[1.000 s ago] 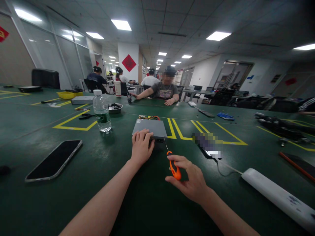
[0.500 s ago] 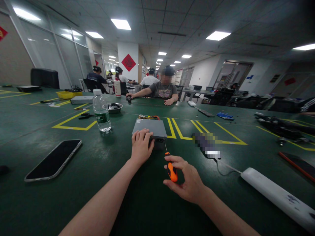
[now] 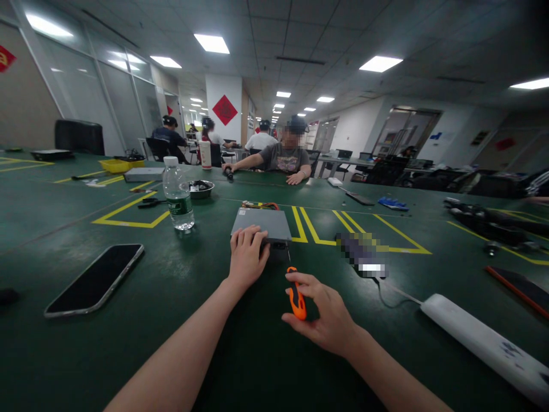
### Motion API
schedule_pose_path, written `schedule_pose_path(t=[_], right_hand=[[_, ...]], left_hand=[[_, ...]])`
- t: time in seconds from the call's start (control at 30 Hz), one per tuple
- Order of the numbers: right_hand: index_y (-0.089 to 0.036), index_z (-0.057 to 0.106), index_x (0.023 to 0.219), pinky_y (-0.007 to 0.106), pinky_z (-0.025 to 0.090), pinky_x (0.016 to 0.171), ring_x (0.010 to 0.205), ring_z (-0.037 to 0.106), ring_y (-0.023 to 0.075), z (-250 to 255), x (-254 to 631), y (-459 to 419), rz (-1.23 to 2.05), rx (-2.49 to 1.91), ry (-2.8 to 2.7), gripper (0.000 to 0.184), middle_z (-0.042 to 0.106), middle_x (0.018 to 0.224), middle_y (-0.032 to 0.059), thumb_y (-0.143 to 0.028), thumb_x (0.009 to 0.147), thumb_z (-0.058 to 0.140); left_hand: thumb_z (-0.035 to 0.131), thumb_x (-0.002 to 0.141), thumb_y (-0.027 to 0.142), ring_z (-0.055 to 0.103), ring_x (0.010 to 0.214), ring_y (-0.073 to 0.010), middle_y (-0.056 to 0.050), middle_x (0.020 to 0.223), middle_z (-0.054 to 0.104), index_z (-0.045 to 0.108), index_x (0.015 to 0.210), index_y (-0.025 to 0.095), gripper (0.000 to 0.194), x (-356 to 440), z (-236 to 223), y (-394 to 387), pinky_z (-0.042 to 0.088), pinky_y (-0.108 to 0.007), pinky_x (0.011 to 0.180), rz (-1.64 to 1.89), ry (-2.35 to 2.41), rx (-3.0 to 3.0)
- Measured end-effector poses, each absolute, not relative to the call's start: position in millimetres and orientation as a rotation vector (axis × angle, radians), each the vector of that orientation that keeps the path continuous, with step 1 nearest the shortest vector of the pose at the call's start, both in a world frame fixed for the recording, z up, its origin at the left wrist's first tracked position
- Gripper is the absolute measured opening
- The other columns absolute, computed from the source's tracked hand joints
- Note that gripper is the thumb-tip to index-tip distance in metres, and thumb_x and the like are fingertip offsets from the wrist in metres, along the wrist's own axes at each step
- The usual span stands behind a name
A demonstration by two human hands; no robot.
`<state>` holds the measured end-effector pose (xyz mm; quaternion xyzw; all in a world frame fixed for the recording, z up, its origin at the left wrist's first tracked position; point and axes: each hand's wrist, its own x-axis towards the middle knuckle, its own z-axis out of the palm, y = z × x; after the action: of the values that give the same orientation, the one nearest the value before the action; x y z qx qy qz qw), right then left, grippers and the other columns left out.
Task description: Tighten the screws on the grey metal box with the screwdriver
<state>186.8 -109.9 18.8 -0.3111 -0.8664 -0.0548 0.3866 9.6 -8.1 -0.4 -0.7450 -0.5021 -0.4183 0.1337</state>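
A grey metal computer power supply (image 3: 259,222) lies on the green table in front of me, a bundle of coloured wires (image 3: 268,206) coming out at its far side. My left hand (image 3: 249,252) grips its near left part, fingers over the top and thumb by the front face. An orange and black screwdriver (image 3: 297,300) is in my right hand (image 3: 328,312), held loosely between the fingertips and the thumb. Its thin shaft points up at the near right corner of the power supply. Whether the tip sits in a screw is too small to tell.
Left of the power supply stand a water bottle (image 3: 179,197) and a metal bowl (image 3: 201,189) of small parts. A phone (image 3: 95,280) lies nearer. On the right are a white power strip (image 3: 480,337) with its cable and a blue glove (image 3: 393,203). Another person (image 3: 281,154) sits opposite.
The screwdriver handle has turned in my right fingers and its lower end has shifted slightly left. My left hand and the power supply stay in place. The person opposite has moved a dark object slightly.
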Motion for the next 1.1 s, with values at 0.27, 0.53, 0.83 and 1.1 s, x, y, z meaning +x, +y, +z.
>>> schedule_pose_path(t=[0.27,0.53,0.83,1.1], right_hand=[[-0.018,0.046,0.116,0.034,0.052,0.071,0.09,0.061,0.0205,27.8,185.7,-113.8,-0.264,-0.785,-2.351,0.032,0.052,0.116,0.016,-0.032,0.088,0.045],[-0.019,0.043,0.097,0.032,0.053,0.071,0.091,0.062,0.021,21.3,186.1,-109.9,-0.167,-0.783,-2.196,0.035,0.06,0.103,0.0135,-0.047,0.081,0.055],[-0.018,0.046,0.11,0.034,0.051,0.07,0.09,0.061,0.0213,26.2,185.4,-113.0,-0.253,-0.782,-2.343,0.029,0.055,0.112,0.0149,-0.036,0.087,0.047],[-0.018,0.044,0.101,0.032,0.051,0.072,0.092,0.061,0.0211,23.9,186.2,-112.7,-0.171,-0.783,-2.268,0.033,0.059,0.106,0.0135,-0.044,0.083,0.051]], left_hand=[[0.049,0.082,0.025,0.042,0.119,-0.0218,-0.007,0.117,0.054,0.054,0.105,0.024,0.024,9.7,-0.1,-8.8,0.021,-0.044,0.105,-1.234,-1.441,-2.147],[0.051,0.081,0.029,0.032,0.127,-0.0262,-0.005,0.126,0.05,0.056,0.102,0.029,0.021,10.6,-0.8,-9.8,0.01,-0.057,0.103,-1.237,-1.513,-2.104],[0.052,0.08,0.031,0.04,0.117,-0.0248,-0.005,0.122,0.053,0.051,0.111,0.029,0.031,8.3,-1.7,-7.5,0.024,-0.05,0.096,-1.235,-1.552,-2.151],[0.053,0.079,0.031,0.04,0.116,-0.0258,-0.006,0.121,0.053,0.054,0.109,0.029,0.03,5.4,-3.2,-4.8,0.025,-0.05,0.094,-1.237,-1.548,-2.167]])
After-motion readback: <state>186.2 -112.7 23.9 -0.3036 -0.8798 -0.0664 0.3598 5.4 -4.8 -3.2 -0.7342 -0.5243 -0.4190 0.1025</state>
